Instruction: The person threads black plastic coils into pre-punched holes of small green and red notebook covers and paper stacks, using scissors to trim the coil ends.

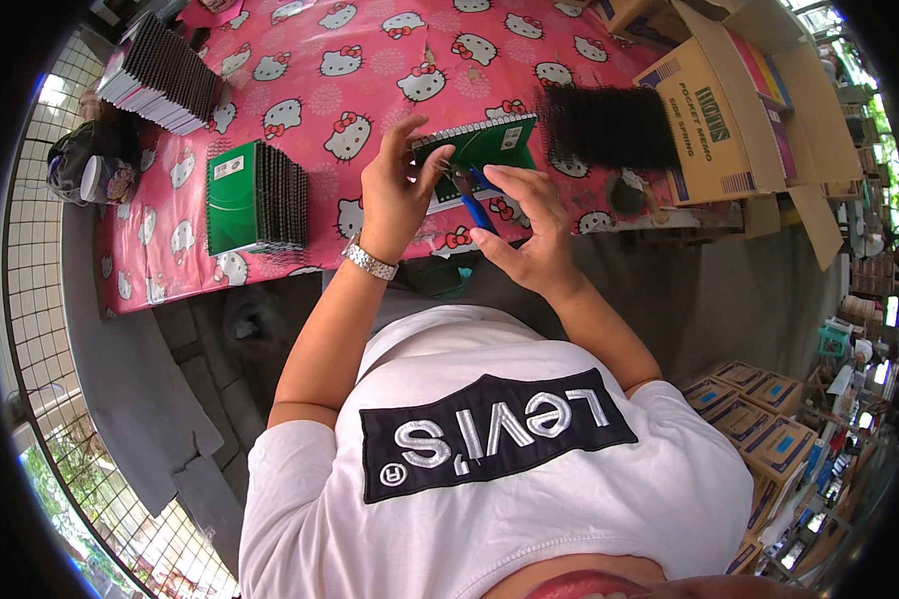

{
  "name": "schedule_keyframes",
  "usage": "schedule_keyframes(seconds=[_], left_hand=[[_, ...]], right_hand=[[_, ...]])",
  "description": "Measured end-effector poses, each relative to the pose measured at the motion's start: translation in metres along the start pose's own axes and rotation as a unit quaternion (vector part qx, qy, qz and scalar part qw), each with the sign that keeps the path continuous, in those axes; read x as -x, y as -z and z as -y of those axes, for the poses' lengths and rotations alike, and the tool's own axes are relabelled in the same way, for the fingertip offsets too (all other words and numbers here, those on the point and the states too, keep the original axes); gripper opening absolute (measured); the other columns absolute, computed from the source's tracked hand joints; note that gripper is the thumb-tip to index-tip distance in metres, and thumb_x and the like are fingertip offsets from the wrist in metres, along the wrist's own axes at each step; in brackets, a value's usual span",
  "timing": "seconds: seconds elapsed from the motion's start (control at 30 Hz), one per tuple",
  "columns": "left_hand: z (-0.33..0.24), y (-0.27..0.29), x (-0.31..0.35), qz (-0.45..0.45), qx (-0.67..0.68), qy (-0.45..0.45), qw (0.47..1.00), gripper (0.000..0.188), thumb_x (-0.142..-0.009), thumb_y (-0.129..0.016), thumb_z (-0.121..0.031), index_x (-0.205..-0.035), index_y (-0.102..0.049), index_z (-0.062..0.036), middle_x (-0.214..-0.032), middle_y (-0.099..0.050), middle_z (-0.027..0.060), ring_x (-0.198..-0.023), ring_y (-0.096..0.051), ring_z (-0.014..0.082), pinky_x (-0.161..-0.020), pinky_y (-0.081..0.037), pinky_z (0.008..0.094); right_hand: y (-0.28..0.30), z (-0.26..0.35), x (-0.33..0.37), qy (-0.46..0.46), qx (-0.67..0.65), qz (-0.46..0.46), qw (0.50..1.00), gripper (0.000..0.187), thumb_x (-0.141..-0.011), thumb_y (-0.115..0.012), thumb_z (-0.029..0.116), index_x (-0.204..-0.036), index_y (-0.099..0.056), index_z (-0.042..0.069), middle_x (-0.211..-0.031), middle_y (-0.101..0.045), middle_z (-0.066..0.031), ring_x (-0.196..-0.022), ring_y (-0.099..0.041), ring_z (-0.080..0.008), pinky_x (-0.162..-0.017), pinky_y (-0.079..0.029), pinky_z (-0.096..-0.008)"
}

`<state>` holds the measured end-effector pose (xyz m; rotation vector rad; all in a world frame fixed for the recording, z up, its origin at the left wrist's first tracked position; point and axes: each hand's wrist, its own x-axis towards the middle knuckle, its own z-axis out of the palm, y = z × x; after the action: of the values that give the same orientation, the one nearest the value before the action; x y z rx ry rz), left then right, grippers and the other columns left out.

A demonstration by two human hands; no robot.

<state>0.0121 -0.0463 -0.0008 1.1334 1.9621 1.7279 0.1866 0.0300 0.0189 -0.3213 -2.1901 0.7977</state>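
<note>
A green spiral notebook is tilted up on the table in front of me, its coil running along the top edge. My left hand, with a metal watch on the wrist, pinches the notebook's left end between thumb and fingers. Blue-handled pliers sit in my right hand, the handles between thumb and fingers, in a loose grip. The jaws point at the coil's left end, close to my left thumb. Whether they touch the wire I cannot tell.
Left of my hands stands a stack of green spiral notebooks, with a stack of dark ones behind it. Black coils lie right, beside an open carton. A bag sits at the left edge; cartons are piled lower right.
</note>
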Motion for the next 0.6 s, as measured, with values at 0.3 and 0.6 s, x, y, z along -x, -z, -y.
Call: schedule_keyframes(seconds=[0.3, 0.6], left_hand=[[0.020, 0.002, 0.002, 0.043, 0.056, 0.024, 0.997, 0.022, -0.095, -0.060, 0.005, -0.117, -0.061, 0.0038, -0.097, -0.072, 0.0055, -0.083, -0.062, 0.0042, -0.068, -0.049, 0.0192], [0.033, 0.001, 0.007, 0.008, 0.109, -0.011, 0.994, 0.019, -0.087, -0.067, 0.006, -0.105, -0.067, 0.0050, -0.095, -0.073, 0.0108, -0.082, -0.071, 0.0120, -0.069, -0.056, 0.0246]], right_hand=[[-0.005, 0.010, -0.008, -0.001, 0.078, 0.008, 0.997, 0.053, -0.074, -0.078, 0.017, -0.123, -0.064, 0.002, -0.115, -0.063, -0.0144, -0.106, -0.059, -0.0330, -0.094, -0.048, -0.0426], [-0.004, 0.023, -0.005, -0.123, -0.016, 0.086, 0.989, 0.046, -0.081, -0.075, 0.016, -0.122, -0.063, 0.000, -0.111, -0.064, -0.0137, -0.097, -0.062, -0.0283, -0.084, -0.052, -0.0398]])
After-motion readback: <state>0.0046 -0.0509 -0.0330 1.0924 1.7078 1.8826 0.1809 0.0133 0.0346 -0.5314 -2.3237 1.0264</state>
